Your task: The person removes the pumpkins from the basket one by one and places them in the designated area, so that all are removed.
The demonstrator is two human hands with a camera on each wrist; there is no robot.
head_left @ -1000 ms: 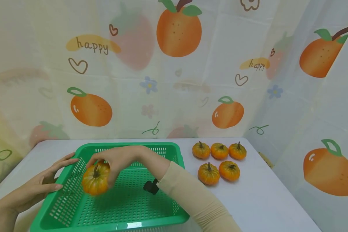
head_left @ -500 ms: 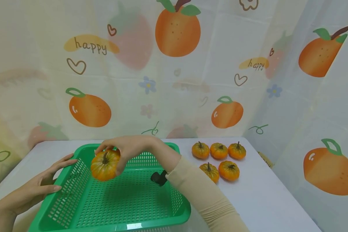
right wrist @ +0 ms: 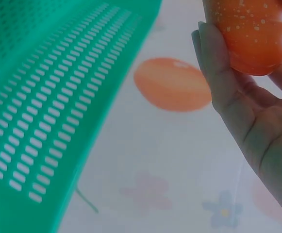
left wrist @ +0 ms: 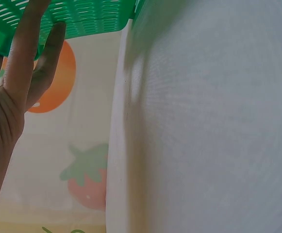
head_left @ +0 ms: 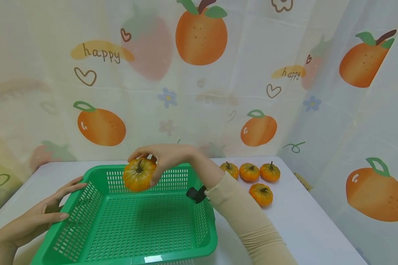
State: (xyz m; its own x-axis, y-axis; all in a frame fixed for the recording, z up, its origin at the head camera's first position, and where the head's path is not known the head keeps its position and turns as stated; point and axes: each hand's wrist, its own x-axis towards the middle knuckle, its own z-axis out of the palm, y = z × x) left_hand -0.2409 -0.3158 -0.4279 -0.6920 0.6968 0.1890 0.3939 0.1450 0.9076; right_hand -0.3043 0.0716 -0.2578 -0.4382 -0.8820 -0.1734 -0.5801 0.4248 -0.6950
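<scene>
In the head view, my right hand (head_left: 167, 156) grips a small orange-yellow pumpkin (head_left: 135, 179) with a short dark stem. It holds the pumpkin over the back part of a green plastic basket (head_left: 106, 254), clear of the bottom. The right wrist view shows the pumpkin's smooth orange underside (right wrist: 259, 39) between the fingers and thumb. My left hand (head_left: 46, 213) rests against the basket's left rim, thumb and fingers spread along it. In the left wrist view, its fingers (left wrist: 23, 63) reach up straight and touch the basket's perforated outer wall (left wrist: 94, 19).
Several similar pumpkins (head_left: 261, 195) sit on the white table (head_left: 298, 217) right of the basket; my right sleeve (head_left: 248, 221) covers part of that area. A black wrist camera (head_left: 195, 195) hangs under the right wrist. A fruit-printed curtain (head_left: 199, 92) stands behind and beside the table.
My right hand has carried the pumpkin up and to the right, from low at the basket's left side towards its back middle. The left hand stays at the rim.
</scene>
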